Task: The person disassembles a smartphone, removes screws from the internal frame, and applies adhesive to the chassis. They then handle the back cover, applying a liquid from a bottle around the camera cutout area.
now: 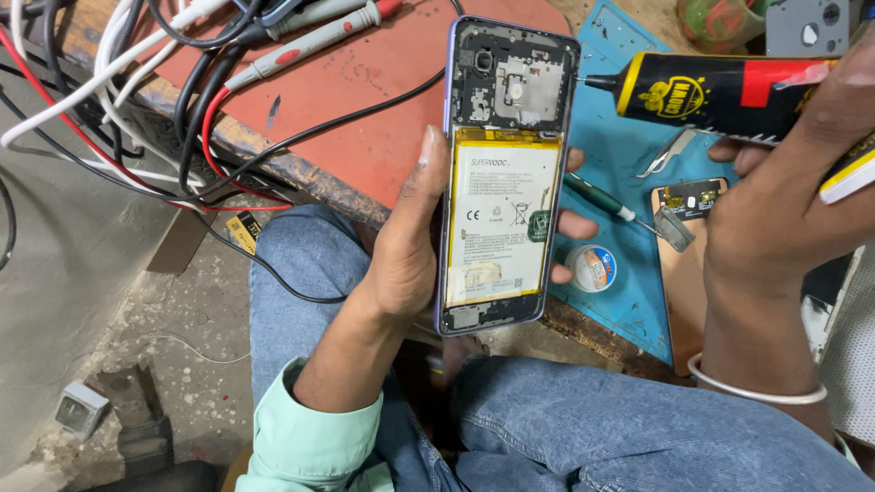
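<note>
L hand (410,246) grips open phone (506,173); R hand (784,210) aims black-yellow glue tube (720,96).

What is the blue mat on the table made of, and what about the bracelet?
The blue mat looks like soft rubber or silicone: matte, with moulded ridges. The bracelet on the right wrist looks like metal, pale and shiny, though it might be plastic.

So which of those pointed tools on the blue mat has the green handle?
The screwdriver, lying just right of the opened phone in the left hand. The tweezers above it are bare silver metal, with no coloured handle.
</note>
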